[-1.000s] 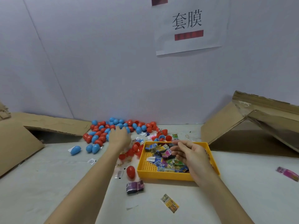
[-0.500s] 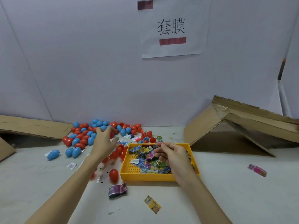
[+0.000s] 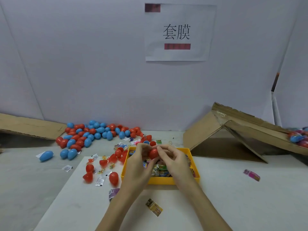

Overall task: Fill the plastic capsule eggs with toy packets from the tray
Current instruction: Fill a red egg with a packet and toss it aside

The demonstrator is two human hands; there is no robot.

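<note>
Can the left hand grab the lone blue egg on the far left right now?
Probably not yet: the left hand is busy holding a red egg together with the right hand. Nothing lies across the way to the blue egg.

1. Table (image 3: 233, 205): pale, partly covered by a white sheet (image 3: 86, 205).
2. Far left: heap of red and blue eggs (image 3: 93, 134); three blue strays (image 3: 46, 155).
3. Centre: yellow tray (image 3: 160, 180); beside it, red eggs (image 3: 113, 178) and packets (image 3: 154, 207).
4. Right: cardboard (image 3: 221, 130), pink packet (image 3: 251, 175).
</note>
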